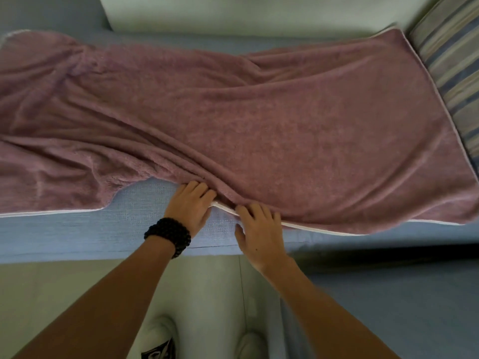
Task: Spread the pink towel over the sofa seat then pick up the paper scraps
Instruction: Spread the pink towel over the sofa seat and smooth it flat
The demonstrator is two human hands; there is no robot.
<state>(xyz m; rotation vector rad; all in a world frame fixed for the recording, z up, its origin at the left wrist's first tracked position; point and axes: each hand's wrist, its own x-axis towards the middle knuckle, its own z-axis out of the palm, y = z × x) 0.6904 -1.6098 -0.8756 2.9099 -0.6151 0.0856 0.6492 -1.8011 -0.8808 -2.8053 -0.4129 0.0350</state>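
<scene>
A pink towel (259, 120) with a white trim lies across the blue sofa seat (103, 229), wrinkled on the left and flatter on the right. My left hand (190, 206), with a black bead bracelet on its wrist, has its fingers curled into the towel's near edge at the middle. My right hand (259, 229) lies beside it, fingers resting on the same edge by the white trim. No paper scraps show in this view.
A striped cushion (448, 68) sits at the sofa's right end, touching the towel. The pale backrest (233, 14) runs along the top. Below the seat's front edge are a light floor (51, 294), a blue mat (388, 294) and my white shoes (158, 335).
</scene>
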